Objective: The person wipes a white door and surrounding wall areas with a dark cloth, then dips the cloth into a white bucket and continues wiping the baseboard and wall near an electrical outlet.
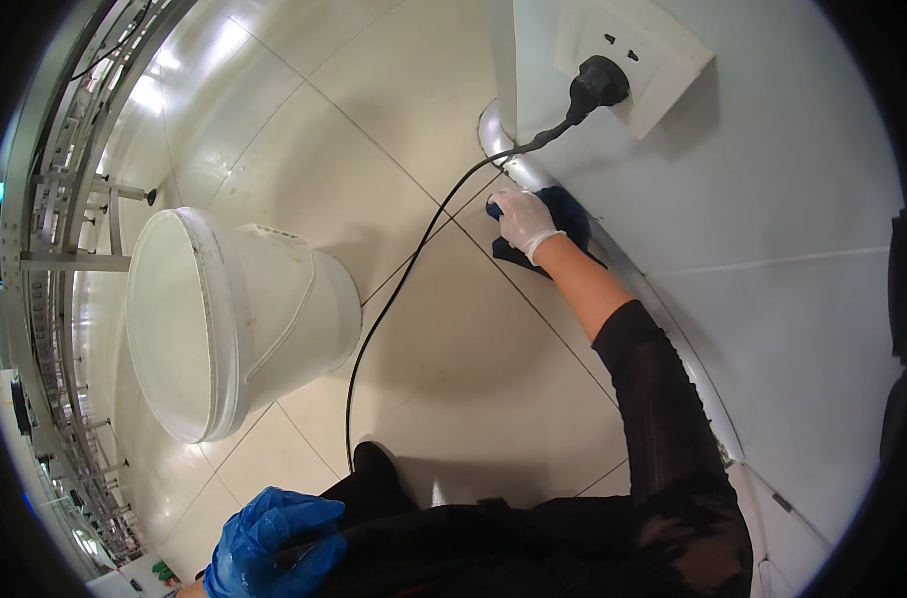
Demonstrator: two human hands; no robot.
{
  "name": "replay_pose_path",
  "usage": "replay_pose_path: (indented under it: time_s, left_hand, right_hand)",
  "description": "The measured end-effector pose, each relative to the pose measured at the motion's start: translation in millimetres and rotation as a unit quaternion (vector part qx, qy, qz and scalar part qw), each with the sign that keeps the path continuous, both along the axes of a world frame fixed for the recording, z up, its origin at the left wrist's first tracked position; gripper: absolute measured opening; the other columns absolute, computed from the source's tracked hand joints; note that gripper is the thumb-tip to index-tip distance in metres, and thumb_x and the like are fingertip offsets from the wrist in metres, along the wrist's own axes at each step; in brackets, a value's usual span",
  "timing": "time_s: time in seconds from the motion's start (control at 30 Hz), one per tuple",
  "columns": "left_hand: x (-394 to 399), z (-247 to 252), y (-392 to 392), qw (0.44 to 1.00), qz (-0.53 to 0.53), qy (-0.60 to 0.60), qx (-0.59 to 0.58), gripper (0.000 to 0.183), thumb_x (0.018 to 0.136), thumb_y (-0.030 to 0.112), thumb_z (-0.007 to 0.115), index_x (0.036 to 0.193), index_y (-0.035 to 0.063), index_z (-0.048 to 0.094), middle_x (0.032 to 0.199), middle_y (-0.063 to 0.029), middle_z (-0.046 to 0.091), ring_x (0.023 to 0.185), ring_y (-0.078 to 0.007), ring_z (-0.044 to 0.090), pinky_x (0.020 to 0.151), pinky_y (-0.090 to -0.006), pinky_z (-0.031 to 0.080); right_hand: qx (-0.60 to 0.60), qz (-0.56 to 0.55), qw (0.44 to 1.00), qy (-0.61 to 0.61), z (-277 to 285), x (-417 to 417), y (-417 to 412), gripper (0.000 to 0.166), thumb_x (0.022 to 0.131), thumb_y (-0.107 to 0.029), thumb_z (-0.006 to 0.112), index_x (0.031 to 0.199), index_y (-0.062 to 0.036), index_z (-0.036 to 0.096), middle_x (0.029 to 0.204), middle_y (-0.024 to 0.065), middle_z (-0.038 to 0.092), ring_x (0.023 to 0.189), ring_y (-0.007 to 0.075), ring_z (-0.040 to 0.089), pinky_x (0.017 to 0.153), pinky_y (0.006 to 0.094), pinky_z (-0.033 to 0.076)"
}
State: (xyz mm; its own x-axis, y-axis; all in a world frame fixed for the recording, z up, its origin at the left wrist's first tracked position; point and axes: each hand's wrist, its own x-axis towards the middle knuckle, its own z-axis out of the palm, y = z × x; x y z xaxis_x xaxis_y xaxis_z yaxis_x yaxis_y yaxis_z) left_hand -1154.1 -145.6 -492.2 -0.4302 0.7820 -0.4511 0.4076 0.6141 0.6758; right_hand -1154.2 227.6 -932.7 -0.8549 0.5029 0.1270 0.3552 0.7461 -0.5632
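My right hand [524, 218], in a thin translucent glove, holds a dark blue cloth [566, 217] against the tiled floor, along the curved metallic skirting [530, 173] at the foot of the wall. Part of the cloth is hidden under the hand. Low in the picture, my left hand [278, 542] wears a blue glove over my dark-clothed lap; its fingers are bent, and I cannot tell whether anything is in them. A black power cable [416, 258] runs across the floor to a black plug [599, 84] in a white wall socket [659, 67].
A white plastic bucket [296, 299] with a lid [169, 325] and a wire handle stands on the floor at the left. Beyond it is a long metal frame [76, 261] with feet. The light wall [767, 194] rises on the right. My black shoe [375, 460] is beside the cable.
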Motion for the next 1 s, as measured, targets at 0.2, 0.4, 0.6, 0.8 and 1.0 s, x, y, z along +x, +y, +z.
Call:
replay_pose_path:
  time_s: [0.2,0.4,0.6,0.8,1.0]
  left_hand:
    - [4,0,-1,1.000,-0.002,0.015,-0.021,0.033,0.083,-0.011,0.069,0.113,0.0009,0.064,0.106,-0.0151,0.065,0.094,-0.0259,0.065,0.083,-0.0339,0.053]
    - [2,1,-4,0.999,0.033,0.026,-0.010,0.031,0.083,-0.010,0.069,0.111,0.0012,0.065,0.103,-0.0147,0.066,0.093,-0.0256,0.065,0.084,-0.0341,0.052]
    - [4,1,-3,0.999,0.012,0.030,-0.036,0.031,0.083,-0.010,0.069,0.111,0.0014,0.066,0.104,-0.0149,0.066,0.094,-0.0249,0.065,0.084,-0.0341,0.052]
    - [-2,-4,4,0.999,0.032,0.002,-0.012,0.031,0.082,-0.011,0.069,0.110,0.0009,0.066,0.104,-0.0163,0.067,0.094,-0.0276,0.066,0.084,-0.0352,0.052]
    - [-6,1,10,0.999,-0.017,0.037,0.018,0.030,0.083,-0.009,0.070,0.111,0.0016,0.065,0.104,-0.0164,0.067,0.093,-0.0293,0.066,0.083,-0.0355,0.052]
  right_hand:
    - [0.131,-0.195,0.972,0.006,4,-31,16,0.013,0.089,-0.009,0.056,0.091,-0.0027,0.067,0.098,0.0161,0.065,0.098,0.0322,0.064,0.083,0.0421,0.055]
    - [0.006,-0.038,0.997,-0.065,5,-57,-13,0.018,0.089,-0.010,0.055,0.092,-0.0034,0.071,0.103,0.0200,0.068,0.106,0.0346,0.065,0.090,0.0457,0.054]
    - [0.177,-0.105,0.978,-0.047,-28,-92,30,0.022,0.090,-0.009,0.054,0.106,-0.0013,0.068,0.116,0.0159,0.066,0.099,0.0337,0.067,0.084,0.0415,0.055]
    - [0.260,0.066,0.944,-0.191,-49,-84,52,0.024,0.091,-0.010,0.055,0.108,-0.0038,0.070,0.117,0.0153,0.066,0.099,0.0335,0.068,0.087,0.0407,0.053]
    - [0.258,0.005,0.953,-0.161,7,-16,12,0.018,0.088,-0.011,0.056,0.098,-0.0064,0.069,0.102,0.0085,0.064,0.102,0.0254,0.060,0.084,0.0332,0.052]
